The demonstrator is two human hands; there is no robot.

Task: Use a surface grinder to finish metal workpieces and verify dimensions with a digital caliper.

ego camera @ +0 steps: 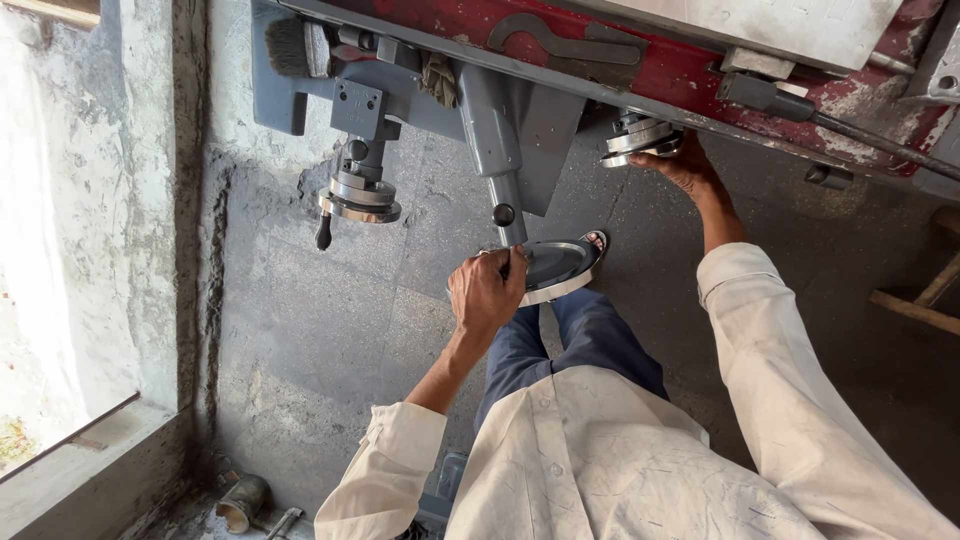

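Left hand (487, 292): closed around the handle of the near handwheel (560, 266).
Right hand (686, 166): gripping the far small wheel (640, 137).

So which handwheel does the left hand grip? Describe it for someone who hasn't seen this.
Start at the grey machine apron under the red bed. Three shiny handwheels hang off it. The left hand grips the large handwheel, the widest and lowest, a flat dish nearest the person's legs.

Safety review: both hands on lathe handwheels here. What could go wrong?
Left hand grips the large handwheel at its rim; a slip could jerk the feed. Right hand reaches the small handwheel with a loose sleeve near it; it might snag.
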